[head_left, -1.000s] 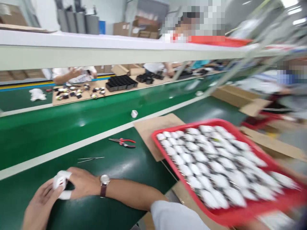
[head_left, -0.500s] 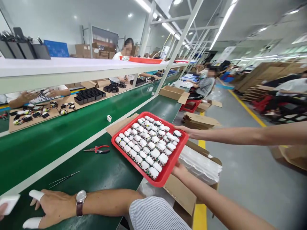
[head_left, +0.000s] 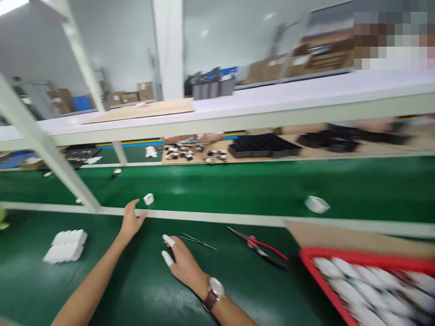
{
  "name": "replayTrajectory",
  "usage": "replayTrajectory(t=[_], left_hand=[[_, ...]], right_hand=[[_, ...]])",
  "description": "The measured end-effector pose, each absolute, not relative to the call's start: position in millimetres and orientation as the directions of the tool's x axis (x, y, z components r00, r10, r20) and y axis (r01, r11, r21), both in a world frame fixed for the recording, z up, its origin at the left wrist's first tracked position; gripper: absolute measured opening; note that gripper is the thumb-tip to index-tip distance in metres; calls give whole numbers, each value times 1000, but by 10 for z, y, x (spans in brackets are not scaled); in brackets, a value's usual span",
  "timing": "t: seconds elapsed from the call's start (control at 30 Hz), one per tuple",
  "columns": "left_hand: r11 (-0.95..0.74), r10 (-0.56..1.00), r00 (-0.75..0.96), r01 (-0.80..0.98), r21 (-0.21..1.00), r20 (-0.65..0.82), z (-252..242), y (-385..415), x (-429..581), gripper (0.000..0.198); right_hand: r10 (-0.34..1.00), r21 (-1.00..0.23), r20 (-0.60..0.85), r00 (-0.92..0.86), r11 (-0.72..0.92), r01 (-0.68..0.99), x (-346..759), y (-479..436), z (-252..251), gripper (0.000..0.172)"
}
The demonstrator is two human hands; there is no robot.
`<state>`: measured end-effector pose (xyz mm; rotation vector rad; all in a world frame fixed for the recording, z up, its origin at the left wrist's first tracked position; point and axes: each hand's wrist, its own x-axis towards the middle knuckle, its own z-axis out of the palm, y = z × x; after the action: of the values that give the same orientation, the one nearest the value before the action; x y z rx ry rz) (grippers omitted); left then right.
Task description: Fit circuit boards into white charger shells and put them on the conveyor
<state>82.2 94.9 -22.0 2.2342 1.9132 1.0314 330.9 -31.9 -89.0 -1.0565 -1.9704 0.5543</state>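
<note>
My left hand (head_left: 132, 222) reaches out over the far edge of the green bench with thumb and fingers apart, holding nothing. Just past its fingertips, a small white plastic piece (head_left: 148, 199) lies on the green belt. My right hand (head_left: 185, 262), with white finger covers on two digits and a watch at the wrist, hovers low over the bench, open. Beside its fingers lie metal tweezers (head_left: 199, 241). Farther right are long-nose pliers (head_left: 256, 246) with red and black handles. A cluster of white pieces (head_left: 64, 246) sits left of my left forearm.
A red tray (head_left: 326, 290) full of white-topped parts stands at the lower right, next to flat cardboard (head_left: 360, 237). Another white piece (head_left: 317, 204) is on the belt. A slanted white post (head_left: 50, 149) and a raised shelf (head_left: 258, 108) frame the bench.
The view has swung left. The red tray, earlier held by another person's hands, is now at the lower right. My left hand, previously at a white piece, is now free and stretched forward.
</note>
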Motion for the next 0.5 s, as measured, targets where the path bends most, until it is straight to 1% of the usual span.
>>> replayTrajectory(t=[0.07,0.13,0.23,0.3,0.33,0.37,0.43,0.5], left_hand=[[-244,871,31,893,378,491,-267,713,464,50],[-159,853,-27,938,309,521,-263,455,51,53],[152,819,-220,974,170,530,-168,129,-663,65],[341,814,-356,932,119,459,-82,-38,-1092,70],[394,819,-404,912,114,406,-41,-112,-1255,69],[417,830,-431,901,117,353,-4,-177,-1370,65],[402,861,-426,905,140,278,42,-258,-1429,55],[328,891,-363,930,169,271,20,-200,-1257,46]], right_hand=[[812,-654,484,-326,583,482,3294,-294,-948,49],[794,-624,503,-341,607,492,3263,-294,-983,48],[772,-596,517,-369,634,493,3216,-297,-1018,48],[762,-589,516,-391,648,484,3202,-274,-1034,47],[760,-590,513,-398,649,480,3202,-259,-1034,47],[763,-593,507,-400,646,481,3205,-250,-1022,47],[777,-602,488,-398,630,491,3214,-276,-953,45],[790,-600,459,-406,613,515,3207,-366,-826,43]])
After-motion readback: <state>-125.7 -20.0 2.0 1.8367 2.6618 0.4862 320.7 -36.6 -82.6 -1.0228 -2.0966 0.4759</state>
